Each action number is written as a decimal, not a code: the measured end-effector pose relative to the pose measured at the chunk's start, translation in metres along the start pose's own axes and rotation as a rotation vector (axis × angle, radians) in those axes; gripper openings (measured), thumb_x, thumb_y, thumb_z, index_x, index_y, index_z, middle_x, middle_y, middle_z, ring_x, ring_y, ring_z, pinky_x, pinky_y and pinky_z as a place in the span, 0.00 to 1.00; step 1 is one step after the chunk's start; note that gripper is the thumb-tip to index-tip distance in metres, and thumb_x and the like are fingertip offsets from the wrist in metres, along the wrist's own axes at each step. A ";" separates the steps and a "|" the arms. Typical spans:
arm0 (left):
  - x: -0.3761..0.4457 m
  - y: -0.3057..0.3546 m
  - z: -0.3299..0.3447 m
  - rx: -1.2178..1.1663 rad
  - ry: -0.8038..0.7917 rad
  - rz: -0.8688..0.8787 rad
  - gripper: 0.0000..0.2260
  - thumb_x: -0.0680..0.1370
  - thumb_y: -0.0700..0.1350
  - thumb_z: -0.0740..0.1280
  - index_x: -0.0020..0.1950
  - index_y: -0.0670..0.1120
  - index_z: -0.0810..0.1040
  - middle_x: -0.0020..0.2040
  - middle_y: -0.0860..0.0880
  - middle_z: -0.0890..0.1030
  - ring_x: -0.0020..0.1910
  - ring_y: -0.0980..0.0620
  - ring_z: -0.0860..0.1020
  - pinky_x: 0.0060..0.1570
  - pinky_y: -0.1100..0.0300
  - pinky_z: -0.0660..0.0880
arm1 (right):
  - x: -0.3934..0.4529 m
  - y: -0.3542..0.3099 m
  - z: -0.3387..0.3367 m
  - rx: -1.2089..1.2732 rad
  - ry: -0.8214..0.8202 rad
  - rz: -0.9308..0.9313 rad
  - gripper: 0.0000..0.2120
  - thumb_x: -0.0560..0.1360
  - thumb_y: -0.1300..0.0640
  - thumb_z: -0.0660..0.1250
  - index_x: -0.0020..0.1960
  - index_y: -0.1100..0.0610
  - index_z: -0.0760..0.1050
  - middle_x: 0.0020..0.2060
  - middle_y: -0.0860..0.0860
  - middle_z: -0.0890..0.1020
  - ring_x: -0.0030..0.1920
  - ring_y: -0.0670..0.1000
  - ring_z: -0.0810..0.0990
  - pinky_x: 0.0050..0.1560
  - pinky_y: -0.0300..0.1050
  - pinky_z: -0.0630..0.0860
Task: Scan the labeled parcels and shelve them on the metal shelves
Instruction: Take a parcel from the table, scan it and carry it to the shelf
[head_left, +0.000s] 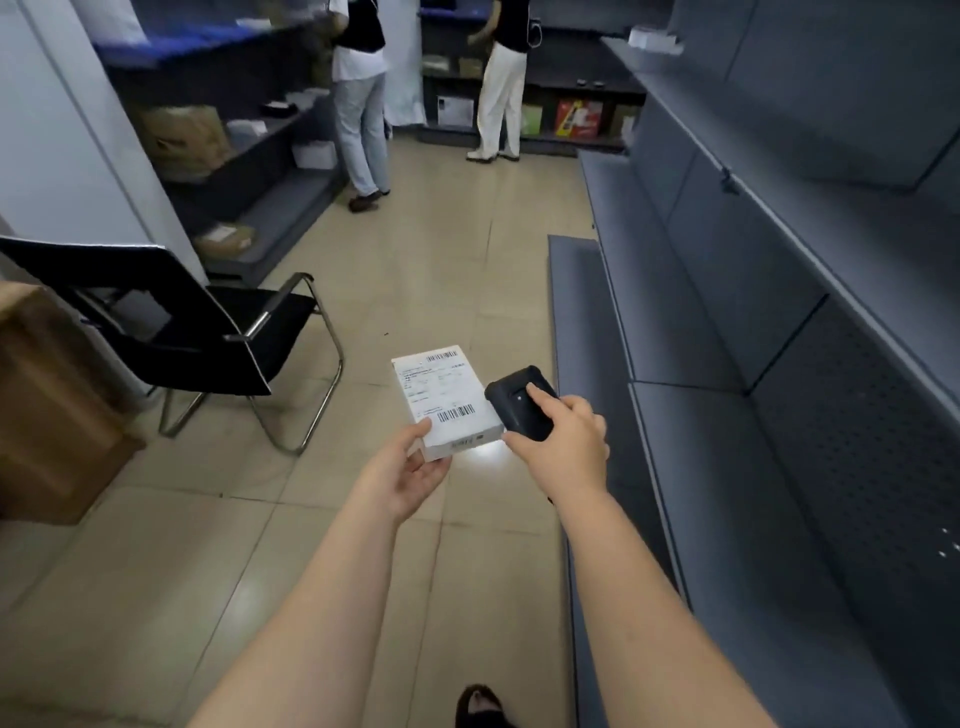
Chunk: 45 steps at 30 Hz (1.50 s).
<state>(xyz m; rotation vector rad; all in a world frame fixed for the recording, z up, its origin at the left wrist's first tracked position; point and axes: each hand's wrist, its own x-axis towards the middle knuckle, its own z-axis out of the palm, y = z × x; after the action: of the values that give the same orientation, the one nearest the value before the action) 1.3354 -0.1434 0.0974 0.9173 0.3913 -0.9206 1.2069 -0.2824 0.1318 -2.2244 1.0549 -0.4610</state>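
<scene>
Parcel (445, 400): being scanned, shelving pending.
Left hand (410, 475) fingers gripping it; right hand (563, 441) gripping scanner (519, 402), apparently triggering.

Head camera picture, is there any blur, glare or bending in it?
Head view: white parcel and scanner fairly sharp; two people at the far shelves smeared; a bright glare patch on the floor tiles beneath the parcel; right-hand metal shelves bowed by the wide-angle lens.

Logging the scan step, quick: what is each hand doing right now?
Left hand: holds the white labeled parcel by its near end.
Right hand: grips the black scanner, forefinger on top.
</scene>
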 end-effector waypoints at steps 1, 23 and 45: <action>0.019 0.015 0.017 0.010 0.004 0.011 0.11 0.77 0.39 0.71 0.59 0.40 0.77 0.48 0.40 0.82 0.47 0.43 0.82 0.55 0.52 0.79 | 0.031 -0.003 0.000 0.002 0.000 -0.003 0.31 0.70 0.45 0.73 0.71 0.40 0.69 0.63 0.47 0.70 0.62 0.52 0.65 0.63 0.49 0.64; 0.495 0.341 0.301 0.154 -0.046 0.170 0.09 0.79 0.39 0.69 0.56 0.49 0.76 0.51 0.46 0.83 0.45 0.51 0.81 0.46 0.59 0.77 | 0.627 -0.110 0.105 -0.085 0.085 -0.014 0.31 0.72 0.47 0.71 0.72 0.38 0.67 0.67 0.47 0.68 0.63 0.52 0.63 0.63 0.47 0.61; 0.936 0.535 0.768 0.268 -0.314 0.170 0.06 0.81 0.41 0.68 0.54 0.52 0.79 0.43 0.52 0.86 0.40 0.55 0.83 0.46 0.62 0.78 | 1.259 -0.113 0.048 -0.198 0.330 0.050 0.31 0.73 0.44 0.71 0.74 0.39 0.66 0.69 0.48 0.66 0.65 0.54 0.63 0.67 0.51 0.61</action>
<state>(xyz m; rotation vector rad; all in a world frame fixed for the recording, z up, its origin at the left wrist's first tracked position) 2.2469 -1.0975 0.2077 1.0126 -0.0810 -0.9548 2.0763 -1.1966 0.2279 -2.3383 1.3752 -0.7495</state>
